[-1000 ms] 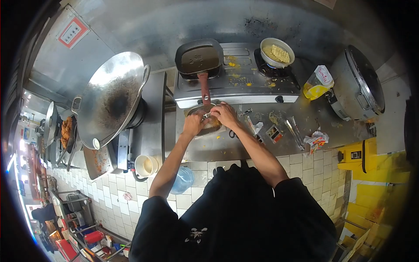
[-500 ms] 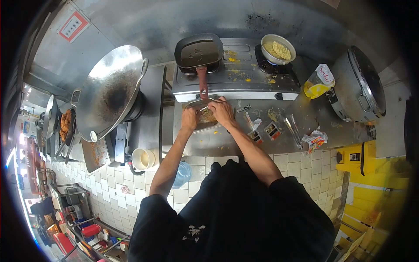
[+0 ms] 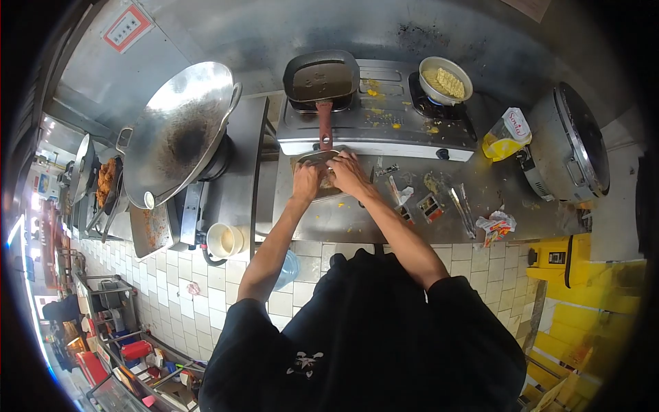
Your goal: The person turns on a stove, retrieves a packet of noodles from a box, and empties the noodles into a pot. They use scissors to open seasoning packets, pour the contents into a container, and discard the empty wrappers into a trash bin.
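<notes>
My left hand [image 3: 307, 180] and my right hand [image 3: 348, 173] are close together over a shallow container [image 3: 331, 193] on the steel counter. The fingers of both are bent down into it, and what they grip is hidden. Just beyond them is the red-brown handle of a square dark pan [image 3: 321, 77] holding dark liquid, on the left burner. A pot [image 3: 446, 81] with a pale noodle block sits over a blue flame on the right burner. Torn sachets [image 3: 430, 208] and tongs [image 3: 462, 212] lie right of my hands.
A large wok [image 3: 182, 137] stands at the left, with a white tub [image 3: 225, 240] below it. A yellow-and-clear bag [image 3: 507, 134] leans near a big lidded cooker [image 3: 566, 147] at the right. Crumpled packaging [image 3: 497, 225] lies near the counter's front edge.
The view has shifted slightly. My left hand has moved further over the container, closer to my right hand, and its fingers now reach across the container's inside.
</notes>
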`<control>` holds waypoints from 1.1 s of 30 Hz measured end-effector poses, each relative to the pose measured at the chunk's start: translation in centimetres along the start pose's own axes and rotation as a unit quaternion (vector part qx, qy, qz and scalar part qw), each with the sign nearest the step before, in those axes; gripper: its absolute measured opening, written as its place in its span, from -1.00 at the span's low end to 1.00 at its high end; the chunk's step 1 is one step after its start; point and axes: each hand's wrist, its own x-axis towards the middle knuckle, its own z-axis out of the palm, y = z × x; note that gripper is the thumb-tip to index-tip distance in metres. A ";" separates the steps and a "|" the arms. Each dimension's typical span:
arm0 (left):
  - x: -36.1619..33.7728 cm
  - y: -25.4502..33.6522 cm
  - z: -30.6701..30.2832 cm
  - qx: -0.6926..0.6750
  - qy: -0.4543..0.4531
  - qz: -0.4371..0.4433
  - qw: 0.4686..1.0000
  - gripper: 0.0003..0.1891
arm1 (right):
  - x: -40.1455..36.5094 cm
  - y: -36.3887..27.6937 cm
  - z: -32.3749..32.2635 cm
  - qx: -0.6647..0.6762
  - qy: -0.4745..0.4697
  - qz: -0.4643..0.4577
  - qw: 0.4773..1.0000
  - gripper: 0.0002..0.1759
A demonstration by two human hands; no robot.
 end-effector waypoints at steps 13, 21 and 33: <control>-0.9 -1.6 -1.6 -0.018 -0.006 0.041 0.999 -0.76 | 1.0 2.1 0.9 0.033 -0.001 0.027 0.999 -0.92; -1.1 -2.5 -0.4 0.025 -0.013 0.078 0.997 -0.80 | 1.2 0.6 1.3 -0.021 -0.034 -0.033 0.999 -0.89; -1.6 -2.5 -2.0 -0.004 0.015 0.041 0.999 -0.87 | 1.6 0.8 1.1 0.020 -0.024 -0.035 0.999 -0.89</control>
